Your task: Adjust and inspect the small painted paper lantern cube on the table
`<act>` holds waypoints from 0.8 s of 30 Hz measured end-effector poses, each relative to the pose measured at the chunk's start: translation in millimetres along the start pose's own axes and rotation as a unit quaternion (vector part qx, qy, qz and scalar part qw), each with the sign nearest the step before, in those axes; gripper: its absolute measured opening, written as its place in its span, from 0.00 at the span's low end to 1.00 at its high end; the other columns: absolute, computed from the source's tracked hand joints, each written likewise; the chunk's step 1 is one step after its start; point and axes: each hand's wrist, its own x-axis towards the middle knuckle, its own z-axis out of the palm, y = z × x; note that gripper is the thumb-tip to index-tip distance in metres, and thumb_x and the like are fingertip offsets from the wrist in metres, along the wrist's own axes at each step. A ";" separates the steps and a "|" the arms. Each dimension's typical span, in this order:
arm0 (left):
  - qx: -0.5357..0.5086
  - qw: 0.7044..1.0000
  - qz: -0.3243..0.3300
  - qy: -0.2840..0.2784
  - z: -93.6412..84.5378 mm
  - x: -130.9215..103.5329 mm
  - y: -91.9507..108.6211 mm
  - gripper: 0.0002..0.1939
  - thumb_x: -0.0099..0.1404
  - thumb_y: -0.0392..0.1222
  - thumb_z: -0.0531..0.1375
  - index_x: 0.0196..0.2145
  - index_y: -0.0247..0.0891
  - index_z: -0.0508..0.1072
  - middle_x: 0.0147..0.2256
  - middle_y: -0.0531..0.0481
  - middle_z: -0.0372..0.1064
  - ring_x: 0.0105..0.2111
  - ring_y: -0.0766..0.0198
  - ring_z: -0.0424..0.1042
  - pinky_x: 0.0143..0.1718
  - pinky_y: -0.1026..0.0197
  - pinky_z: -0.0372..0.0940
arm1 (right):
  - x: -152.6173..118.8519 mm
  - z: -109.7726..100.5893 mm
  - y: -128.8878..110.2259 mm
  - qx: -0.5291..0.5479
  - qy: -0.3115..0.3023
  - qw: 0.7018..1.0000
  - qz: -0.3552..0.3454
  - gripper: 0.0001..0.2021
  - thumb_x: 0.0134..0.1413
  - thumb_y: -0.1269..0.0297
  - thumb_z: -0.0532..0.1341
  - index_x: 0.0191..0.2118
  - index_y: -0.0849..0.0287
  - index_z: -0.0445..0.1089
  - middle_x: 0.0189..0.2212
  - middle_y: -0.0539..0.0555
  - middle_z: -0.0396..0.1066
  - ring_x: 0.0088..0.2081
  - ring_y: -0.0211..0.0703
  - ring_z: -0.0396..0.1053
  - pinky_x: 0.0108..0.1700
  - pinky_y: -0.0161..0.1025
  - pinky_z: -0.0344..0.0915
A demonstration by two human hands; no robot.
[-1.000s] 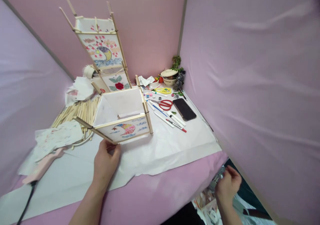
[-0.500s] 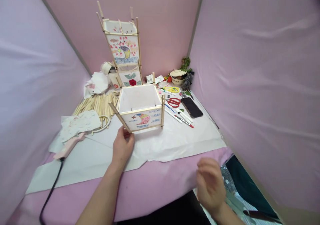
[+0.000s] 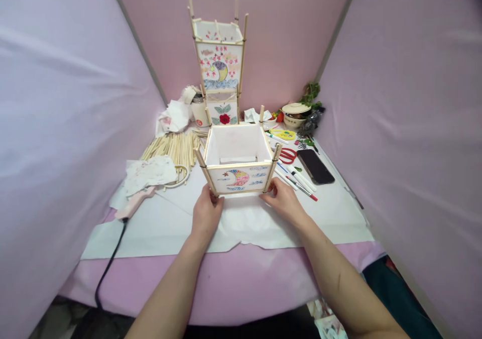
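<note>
A square, open-topped paper lantern [image 3: 241, 179] with wooden corner sticks is in front of me. Its front panel bears a drawn pink and yellow moon with blue clouds. My left hand [image 3: 207, 211] grips its lower left corner. At the lower right corner my right hand [image 3: 283, 201] has its fingers closed round the base of the stick. Behind it stands a taller stacked lantern [image 3: 219, 65], decorated with a dark and yellow moon, red stars and a red rose. The lower part of that tall one is hidden by the near lantern.
Left lie many wooden sticks [image 3: 171, 148], stained paper [image 3: 150, 175] and a pink corded glue gun or similar tool [image 3: 135, 202]. On the right are red-handled scissors [image 3: 288, 155], pens [image 3: 301, 178], a phone [image 3: 315, 166] and a lidded bowl [image 3: 295, 118]. Pink cloth walls enclose the table.
My right hand has come up from the table's front edge to the lantern's lower right corner. My left hand stays on the left corner. The view has turned left.
</note>
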 end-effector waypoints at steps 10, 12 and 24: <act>-0.026 1.000 0.014 0.010 1.6 -1.6 -1.2 0.09 0.64 0.43 0.53 0.41 0.41 0.67 0.33 0.48 0.72 0.34 0.55 0.72 0.33 0.59 0.63 | -1.4 14.3 -7.5 -0.026 0.076 0.997 0.009 0.03 0.53 0.63 0.55 0.33 0.55 0.59 0.26 0.49 0.66 0.28 0.42 0.65 0.32 0.37 0.56; -0.019 1.000 0.019 -0.006 2.1 -0.2 -2.0 0.10 0.63 0.42 0.54 0.42 0.41 0.67 0.34 0.47 0.72 0.35 0.55 0.72 0.34 0.58 0.63 | -1.9 13.9 -6.8 -0.030 0.050 0.998 0.021 0.04 0.53 0.63 0.55 0.34 0.54 0.59 0.26 0.48 0.66 0.28 0.43 0.65 0.31 0.37 0.56; -0.043 0.997 0.056 0.012 0.6 -6.7 0.1 0.20 0.58 0.31 0.53 0.49 0.37 0.64 0.36 0.47 0.68 0.31 0.61 0.68 0.35 0.59 0.64 | -0.7 -11.5 13.7 0.087 -0.062 0.994 0.024 0.23 0.41 0.59 0.66 0.45 0.57 0.64 0.34 0.50 0.68 0.33 0.40 0.66 0.35 0.38 0.63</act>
